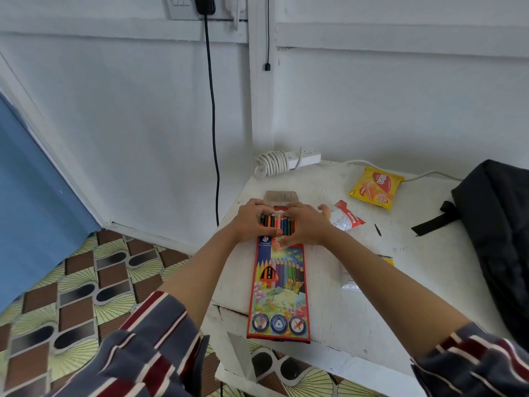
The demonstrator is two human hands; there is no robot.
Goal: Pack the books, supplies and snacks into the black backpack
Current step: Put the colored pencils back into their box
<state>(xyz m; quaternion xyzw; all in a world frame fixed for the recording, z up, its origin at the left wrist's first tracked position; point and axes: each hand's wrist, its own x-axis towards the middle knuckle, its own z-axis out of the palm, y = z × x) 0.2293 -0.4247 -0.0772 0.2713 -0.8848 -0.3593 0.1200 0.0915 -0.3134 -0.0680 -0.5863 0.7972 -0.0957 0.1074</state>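
Note:
A long red box of coloured pencils (279,293) lies on the white table (415,267), its far flap open and the pencil ends (276,222) sticking out. My left hand (252,222) and my right hand (307,227) both rest on those pencil ends, fingers curled around them from either side. The black backpack (498,233) lies at the table's right edge. A yellow snack packet (376,187) sits at the far side. A red-and-white packet (346,216) lies just right of my right hand.
A white power strip (289,160) with coiled cord sits at the table's far corner. A black cable (213,124) hangs down the white wall. Something white (350,280) lies partly under my right forearm. Patterned floor lies to the left.

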